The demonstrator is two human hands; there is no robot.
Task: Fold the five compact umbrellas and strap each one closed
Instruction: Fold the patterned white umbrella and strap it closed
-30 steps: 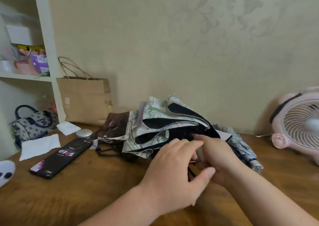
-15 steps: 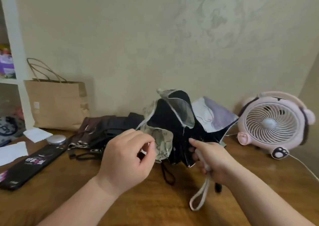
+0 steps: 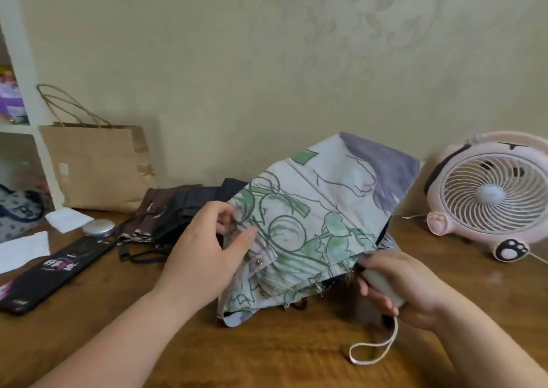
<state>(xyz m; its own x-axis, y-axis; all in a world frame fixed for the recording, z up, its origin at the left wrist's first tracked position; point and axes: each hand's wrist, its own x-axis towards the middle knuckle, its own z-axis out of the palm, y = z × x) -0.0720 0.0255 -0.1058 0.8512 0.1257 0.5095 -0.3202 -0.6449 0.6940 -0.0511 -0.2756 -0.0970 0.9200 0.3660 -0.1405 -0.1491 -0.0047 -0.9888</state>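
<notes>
While clasping the pale handle point(image 3: 382, 287) in the right grip point(image 3: 397, 287), hold the printed umbrella point(image 3: 320, 209) steady and leave the fabric work to the left grip point(image 3: 207, 248). Right grip: fingers curled tight round the handle, with the wrist loop point(image 3: 373, 349) hanging down onto the bench point(image 3: 267, 364). Left grip: pinching a fold of canopy between thumb and fingers, just above the snap strap point(image 3: 259, 258).

Looks like the pleating stage, judging by the loose, spread canopy: not yet wrapped, not yet strapped. To do it well:
- Pull each panel out flat from between the ribs.
- Lay all pleats the same way round.
- Twist the handle with the right grip while smoothing with the left.
- Keep the snap strap outermost and free, never buried under a pleat.
- Mind the bare rib ends near the handle, likely to snag fabric.

Held above the bench in front of the person, tilted, between the heap of dark umbrellas point(image 3: 178, 209) at the left and the pink fan point(image 3: 489, 198) at the right. Long axis apparently running from the handle at the near right, up and away toward the wall. Tip hidden under the canopy, so exact heading hard to tell. Cannot tell whether the lowest fabric touches the bench.
</notes>
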